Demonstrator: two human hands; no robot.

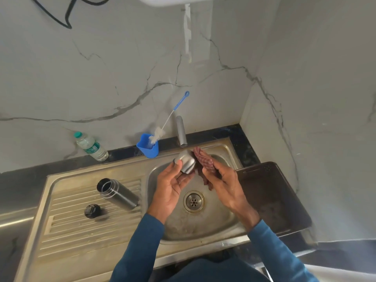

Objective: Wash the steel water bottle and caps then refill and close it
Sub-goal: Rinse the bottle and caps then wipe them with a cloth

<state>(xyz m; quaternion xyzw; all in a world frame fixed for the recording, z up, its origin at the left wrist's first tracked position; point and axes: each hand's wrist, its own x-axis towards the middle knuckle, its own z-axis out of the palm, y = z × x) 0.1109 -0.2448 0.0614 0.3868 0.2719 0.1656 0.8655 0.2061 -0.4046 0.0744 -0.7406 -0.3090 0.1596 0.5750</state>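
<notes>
Over the sink basin (219,218), my left hand (173,186) grips a steel cup-shaped cap (186,162) between thumb and fingers. Beside it my right hand (223,184) holds a red checked cloth (203,159) against the cap's right side. The steel water bottle (118,193) stands open and uncapped on the ribbed drainboard (81,231). A round black inner cap (92,211) lies on the drainboard just in front of the bottle.
A steel tap (181,131) rises behind the basin. A blue cup (148,146) with a bottle brush (168,121) stands at the back edge. A plastic water bottle (91,146) leans by the wall at left. A dark board (270,192) lies right of the sink.
</notes>
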